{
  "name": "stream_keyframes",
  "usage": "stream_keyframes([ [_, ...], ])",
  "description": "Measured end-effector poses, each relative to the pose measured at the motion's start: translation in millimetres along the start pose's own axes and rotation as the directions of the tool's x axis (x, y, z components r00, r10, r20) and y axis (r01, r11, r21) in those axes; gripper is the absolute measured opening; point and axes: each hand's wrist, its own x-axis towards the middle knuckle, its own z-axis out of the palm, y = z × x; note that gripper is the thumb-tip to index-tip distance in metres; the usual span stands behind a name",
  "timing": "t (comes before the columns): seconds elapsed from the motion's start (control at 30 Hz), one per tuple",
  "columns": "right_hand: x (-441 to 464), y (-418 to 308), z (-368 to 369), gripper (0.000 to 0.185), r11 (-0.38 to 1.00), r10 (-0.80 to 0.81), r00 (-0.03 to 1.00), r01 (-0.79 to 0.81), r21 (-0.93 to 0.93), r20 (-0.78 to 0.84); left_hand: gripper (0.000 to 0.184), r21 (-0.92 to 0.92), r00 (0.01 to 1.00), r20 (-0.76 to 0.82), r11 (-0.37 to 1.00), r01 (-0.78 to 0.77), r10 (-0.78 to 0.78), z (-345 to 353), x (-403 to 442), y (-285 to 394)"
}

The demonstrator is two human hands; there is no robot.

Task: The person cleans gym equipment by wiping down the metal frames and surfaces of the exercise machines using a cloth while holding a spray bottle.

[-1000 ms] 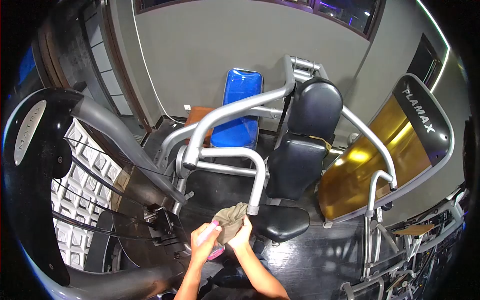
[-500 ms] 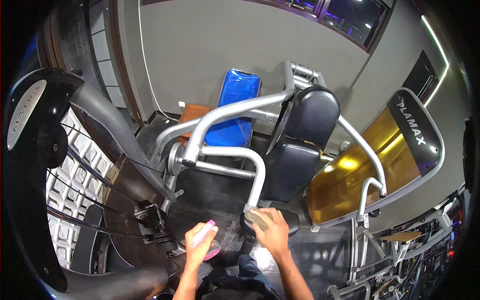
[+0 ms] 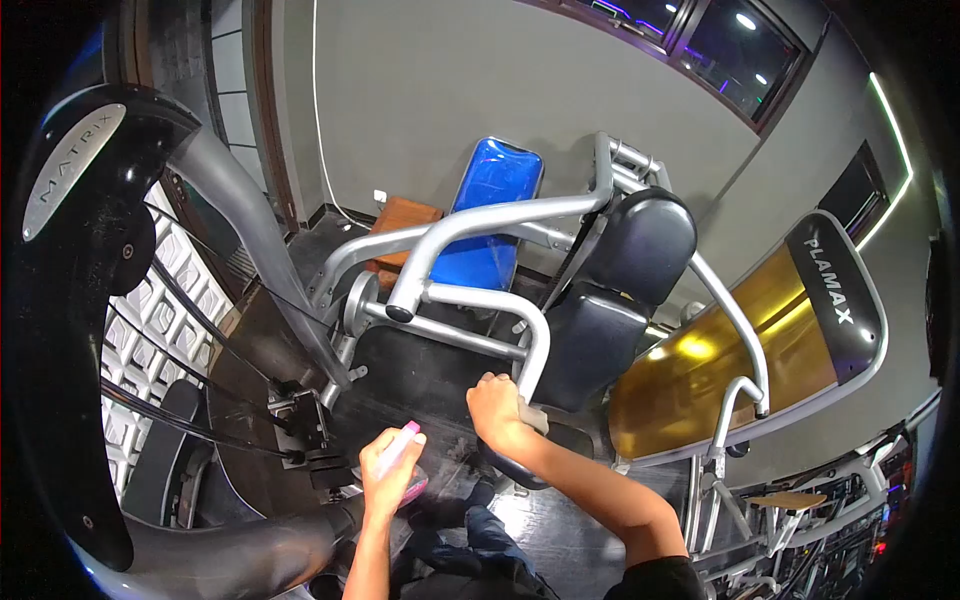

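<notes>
My left hand (image 3: 388,470) is wrapped around a pale bottle with a pink top (image 3: 400,440). More pink shows below the fingers, and the palm hides most of the bottle. My right hand (image 3: 497,412) is closed around the lower end of the silver machine arm (image 3: 536,345). A greyish-beige cloth (image 3: 534,416) shows beside the wrist, pressed against the bar. The right fingers curl over toward the left, so their grip on the cloth is partly hidden. Just below is a round black pad (image 3: 560,450) of the machine.
A black padded seat (image 3: 590,335) and backrest (image 3: 640,245) stand ahead. Behind the bars are a blue bench (image 3: 490,215) and a brown box (image 3: 405,222). A dark MATRIX machine (image 3: 75,300) rises at left, a gold PLAMAX panel (image 3: 720,350) at right.
My right hand has moved left and up and turned around the bar, with the forearm now slanting across from the right. My left hand has shifted slightly left, still holding the bottle. The view has tilted.
</notes>
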Motion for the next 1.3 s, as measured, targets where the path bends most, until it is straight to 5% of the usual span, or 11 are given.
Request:
stream_keyframes([
  [0.13,-18,8,-4,0.021,0.995,-0.071,0.997,0.071,-0.065,0.009,0.018,0.037,1.000,0.022,0.999,-0.010,0.009,1,0,-4],
  [0.33,-92,62,-5,0.025,0.920,-0.045,0.947,0.164,0.357,-0.318,0.017,-0.009,0.997,0.076,1.000,0.004,-0.004,8,-3,-6],
  [0.43,-125,72,20,0.028,0.823,0.127,0.898,0.142,0.550,-0.422,0.017,-0.021,0.995,0.093,0.999,0.027,-0.025,10,-4,-5],
  [0.5,-142,69,65,0.024,0.690,0.382,0.877,-0.061,0.722,-0.291,0.016,-0.028,0.994,0.096,0.998,0.060,-0.058,13,-4,-6],
  [0.57,-156,52,123,0.027,0.056,0.527,0.843,-0.159,0.986,0.106,0.016,-0.030,0.993,0.103,0.998,0.059,-0.056,15,-4,-11],
  [0.6,-157,39,146,0.030,-0.364,0.448,0.839,-0.145,0.920,0.309,0.016,-0.031,0.993,0.105,0.998,0.060,-0.056,16,-3,-14],
  [0.73,-144,-12,171,0.038,-0.913,0.138,0.883,-0.062,0.404,0.449,0.016,0.020,0.988,0.147,0.999,0.042,-0.044,18,-4,-17],
  [0.83,-118,-20,134,0.041,-0.976,-0.097,0.908,-0.168,0.141,0.407,0.016,-0.007,0.989,0.139,0.998,0.061,-0.059,18,-4,-13],
  [1.13,-78,-41,93,0.040,-0.982,0.022,0.977,0.061,-0.178,0.212,0.016,0.013,0.999,0.023,1.000,-0.024,0.024,4,3,-3],
  [1.23,-94,-34,112,0.041,-0.965,-0.035,0.999,-0.027,-0.261,0.024,0.016,-0.013,0.999,0.024,1.000,-0.022,0.023,5,3,-3],
  [1.3,-116,-25,108,0.038,-0.988,0.007,0.983,0.034,-0.148,0.184,0.016,-0.016,0.999,0.032,1.000,-0.012,0.013,4,3,-4],
])
